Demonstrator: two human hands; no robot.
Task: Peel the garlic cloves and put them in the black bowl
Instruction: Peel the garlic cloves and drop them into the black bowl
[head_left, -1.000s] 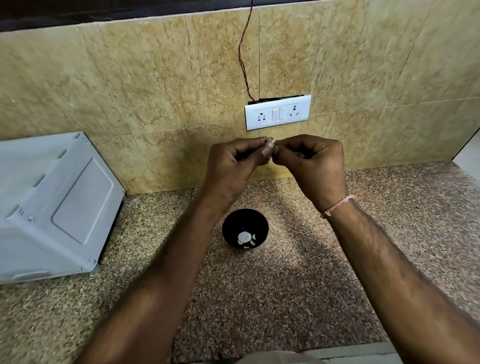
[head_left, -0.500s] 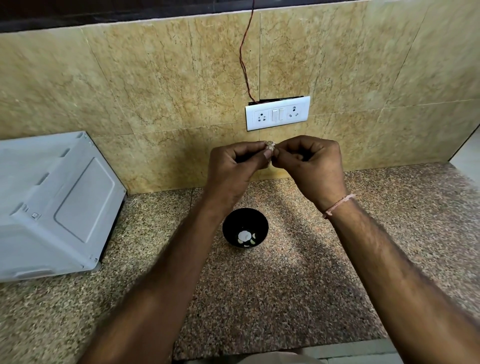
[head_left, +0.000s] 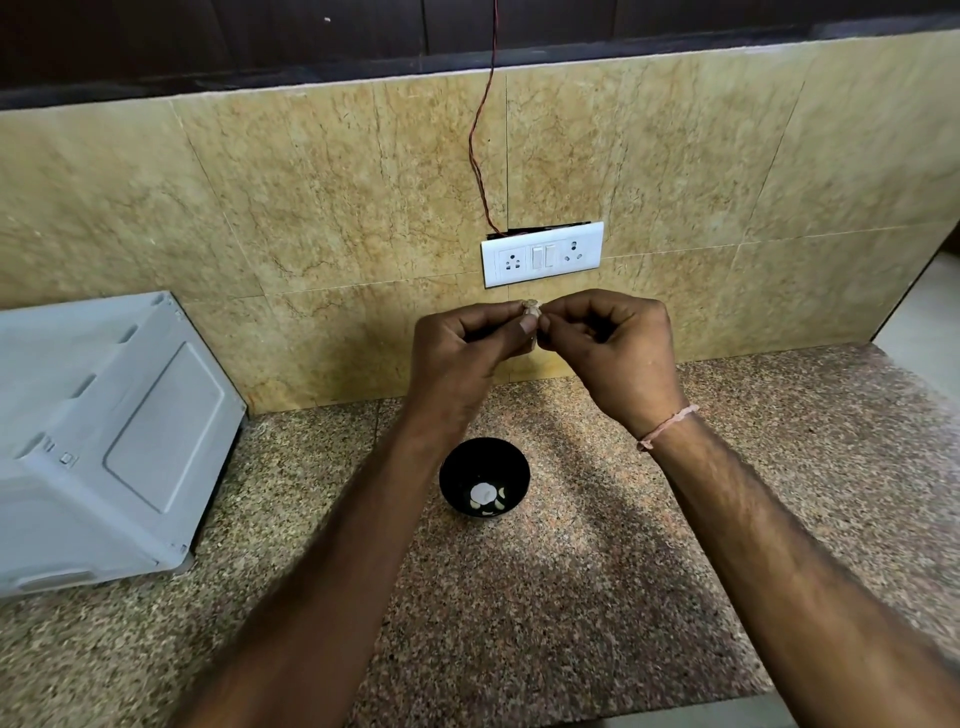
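A: We're looking at both hands raised in the centre of the frame, in front of the beige marbled wall tiles (head_left: 311, 208). The left hand (head_left: 462, 358) and the right hand (head_left: 618, 353) meet fingertip to fingertip, each pinching the small papery-skinned garlic clove (head_left: 531, 310) between them, fingers curled in tight.

B: And against a second ago? We see hardly any change. The hands sit a touch lower in the frame, the grip on the clove looks the same, and no skin has visibly come away.

A: So we'd judge this clove is still mid-peel. The small round black bowl (head_left: 454, 467) waits on the speckled granite counter (head_left: 571, 597), lower centre, directly below the hands, with a few pale peeled cloves (head_left: 498, 494) already lying in its bottom.

B: Which tells us the task is under way but not finished. How much skin is left we can't tell; the clove is mostly hidden by the fingertips.

A: Around it we've got the grey plastic appliance (head_left: 104, 441) at left and the white switch-and-socket plate (head_left: 543, 254) above the hands.
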